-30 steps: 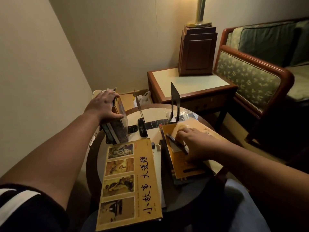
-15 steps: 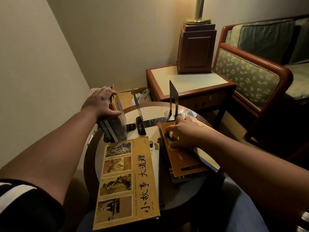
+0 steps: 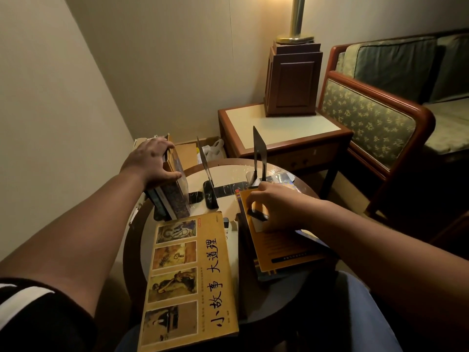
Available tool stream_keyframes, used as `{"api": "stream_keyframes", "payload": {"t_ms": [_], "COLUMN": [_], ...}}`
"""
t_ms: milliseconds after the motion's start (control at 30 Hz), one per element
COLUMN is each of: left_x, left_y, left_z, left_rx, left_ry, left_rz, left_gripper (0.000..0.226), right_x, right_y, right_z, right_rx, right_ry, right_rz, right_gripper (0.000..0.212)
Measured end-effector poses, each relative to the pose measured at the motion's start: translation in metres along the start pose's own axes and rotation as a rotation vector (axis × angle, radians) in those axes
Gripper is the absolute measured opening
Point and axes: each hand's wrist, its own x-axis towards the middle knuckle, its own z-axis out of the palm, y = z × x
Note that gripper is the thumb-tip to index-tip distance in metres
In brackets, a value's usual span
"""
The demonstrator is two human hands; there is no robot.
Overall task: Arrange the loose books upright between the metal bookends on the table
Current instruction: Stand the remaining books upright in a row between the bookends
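While left hand (image 3: 149,162) clamps fingers and thumb over upright books (image 3: 175,196) at table's (image 3: 229,174) left edge, right hand (image 3: 278,208) curls fingers onto flat orange book (image 3: 281,247) near right edge, beside a bookend (image 3: 259,151): stiff, likely light, best pinched at spine.

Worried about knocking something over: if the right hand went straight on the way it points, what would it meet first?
Probably the base of the left bookend, though depth is unclear; the right bookend stands close beyond the knuckles of the right hand.
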Motion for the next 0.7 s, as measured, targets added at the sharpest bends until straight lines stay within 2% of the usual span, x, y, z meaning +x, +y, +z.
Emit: {"api": "stream_keyframes", "payload": {"t_ms": [133, 267, 467, 700], "left_x": [0.0, -0.001, 0.0, 0.0], "left_y": [0.002, 0.003, 0.003, 0.001], "left_z": [-0.001, -0.002, -0.002, 0.0], "left_rx": [0.0, 0.002, -0.002, -0.006], "left_ry": [0.0, -0.002, -0.004, 0.002], "left_rz": [-0.002, -0.012, -0.017, -0.015], "left_gripper": [0.084, 0.082, 0.082, 0.082], "right_x": [-0.011, -0.015, -0.002, 0.014], "right_y": [-0.01, -0.018, -0.018, -0.013], "right_z": [-0.017, -0.033, -0.046, -0.077], "right_rx": [0.07, 0.221, 0.186, 0.347], "right_ry": [0.136, 0.375, 0.755, 1.186], "right_rz": [-0.08, -0.14, -0.174, -0.095], "right_gripper": [0.057, 0.046, 0.039, 0.029]}}
